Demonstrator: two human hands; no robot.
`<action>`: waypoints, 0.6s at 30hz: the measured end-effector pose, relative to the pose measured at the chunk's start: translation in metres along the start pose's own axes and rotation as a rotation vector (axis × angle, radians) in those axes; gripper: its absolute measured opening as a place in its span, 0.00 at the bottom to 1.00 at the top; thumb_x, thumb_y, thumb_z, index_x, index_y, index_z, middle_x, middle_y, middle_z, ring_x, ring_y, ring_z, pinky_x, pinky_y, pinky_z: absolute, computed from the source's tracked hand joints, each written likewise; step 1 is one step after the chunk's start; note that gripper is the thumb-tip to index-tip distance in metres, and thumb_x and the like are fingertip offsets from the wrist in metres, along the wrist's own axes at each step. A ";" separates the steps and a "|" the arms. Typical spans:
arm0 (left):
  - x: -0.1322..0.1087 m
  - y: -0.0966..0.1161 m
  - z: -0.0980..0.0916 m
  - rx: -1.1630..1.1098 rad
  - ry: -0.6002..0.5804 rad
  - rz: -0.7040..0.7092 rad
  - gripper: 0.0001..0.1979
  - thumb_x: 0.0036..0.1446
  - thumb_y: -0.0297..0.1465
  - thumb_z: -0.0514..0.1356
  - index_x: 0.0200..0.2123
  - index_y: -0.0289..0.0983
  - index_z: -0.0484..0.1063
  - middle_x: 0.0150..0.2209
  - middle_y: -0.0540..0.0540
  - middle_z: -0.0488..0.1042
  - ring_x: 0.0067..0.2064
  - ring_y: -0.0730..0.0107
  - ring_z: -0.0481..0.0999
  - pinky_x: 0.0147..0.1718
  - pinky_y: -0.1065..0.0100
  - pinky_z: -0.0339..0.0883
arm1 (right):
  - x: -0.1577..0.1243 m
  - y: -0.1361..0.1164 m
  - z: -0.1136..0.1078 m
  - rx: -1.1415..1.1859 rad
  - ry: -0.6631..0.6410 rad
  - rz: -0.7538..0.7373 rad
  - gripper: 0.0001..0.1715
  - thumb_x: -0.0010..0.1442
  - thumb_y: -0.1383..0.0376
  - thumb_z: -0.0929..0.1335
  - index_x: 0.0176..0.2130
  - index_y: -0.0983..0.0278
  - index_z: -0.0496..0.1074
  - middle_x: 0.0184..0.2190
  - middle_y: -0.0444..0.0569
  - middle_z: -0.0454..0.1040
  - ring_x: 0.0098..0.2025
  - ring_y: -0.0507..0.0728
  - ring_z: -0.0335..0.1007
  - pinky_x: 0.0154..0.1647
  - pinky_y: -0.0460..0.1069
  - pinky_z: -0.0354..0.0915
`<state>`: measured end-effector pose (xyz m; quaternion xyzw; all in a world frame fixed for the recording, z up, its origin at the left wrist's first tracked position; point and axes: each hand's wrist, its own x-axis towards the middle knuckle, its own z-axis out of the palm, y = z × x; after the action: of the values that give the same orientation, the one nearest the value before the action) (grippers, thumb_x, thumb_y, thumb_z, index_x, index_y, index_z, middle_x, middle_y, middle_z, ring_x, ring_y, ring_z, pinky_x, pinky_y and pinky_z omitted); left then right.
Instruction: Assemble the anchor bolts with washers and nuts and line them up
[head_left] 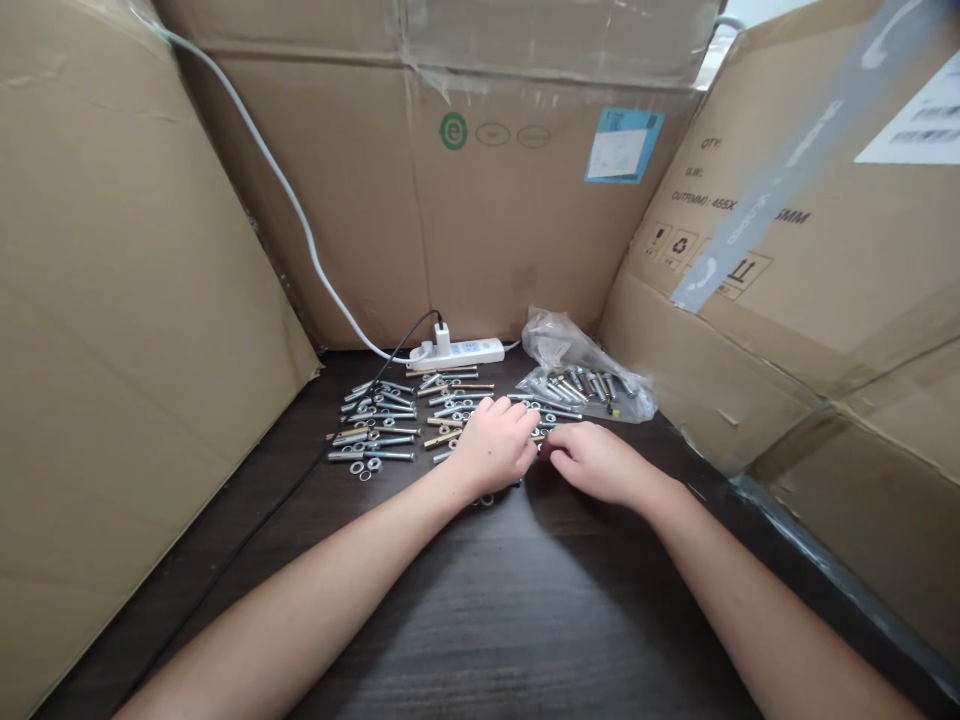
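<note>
Head view: the dark counter (480, 610) runs from its near edge up to your work. Your right hand (596, 458) is curled, fingertips at a small dark red thing (550, 446); whether they pinch it, I cannot tell. Your left hand (493, 443) bends over the middle rows, its fingertips hidden, so its hold is unclear too. You seem to be handling small parts there; the next move probably calls for light fingertip control that spares neighbouring rows. The bolts (396, 457) lie flat toward the counter's far edge, long axes roughly left edge to right; the nearest left one has its head rightward. Nuts (370, 466) and washers (352, 467) lie beside them. Beyond, toward the far right corner, sits a clear bag (555, 335) holding more bolts; a white power strip (478, 352) lies by the far edge.
</note>
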<state>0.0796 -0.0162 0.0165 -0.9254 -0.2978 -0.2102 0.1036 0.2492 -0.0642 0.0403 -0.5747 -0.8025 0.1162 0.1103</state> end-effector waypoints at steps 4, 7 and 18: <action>-0.001 -0.001 -0.001 -0.016 0.003 0.003 0.06 0.58 0.28 0.51 0.35 0.36 0.67 0.34 0.45 0.70 0.38 0.61 0.65 0.37 0.61 0.55 | 0.004 0.010 0.004 0.039 0.101 -0.009 0.14 0.53 0.72 0.60 0.26 0.62 0.73 0.28 0.45 0.76 0.32 0.54 0.70 0.34 0.45 0.59; -0.001 -0.002 -0.001 -0.020 0.002 -0.001 0.06 0.58 0.28 0.51 0.35 0.36 0.67 0.34 0.44 0.70 0.38 0.61 0.65 0.37 0.61 0.55 | 0.004 0.032 -0.001 0.001 0.268 0.113 0.13 0.54 0.69 0.61 0.26 0.62 0.73 0.27 0.45 0.76 0.31 0.54 0.69 0.32 0.46 0.58; -0.003 -0.003 0.002 -0.034 0.011 -0.005 0.05 0.57 0.28 0.51 0.32 0.36 0.66 0.33 0.45 0.70 0.37 0.62 0.64 0.36 0.62 0.55 | 0.009 0.123 0.018 -0.201 0.440 0.483 0.21 0.59 0.64 0.60 0.50 0.62 0.72 0.47 0.53 0.74 0.49 0.61 0.67 0.48 0.51 0.61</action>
<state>0.0767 -0.0145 0.0136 -0.9252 -0.2958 -0.2206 0.0889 0.3507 -0.0180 -0.0143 -0.7676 -0.6076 -0.0674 0.1926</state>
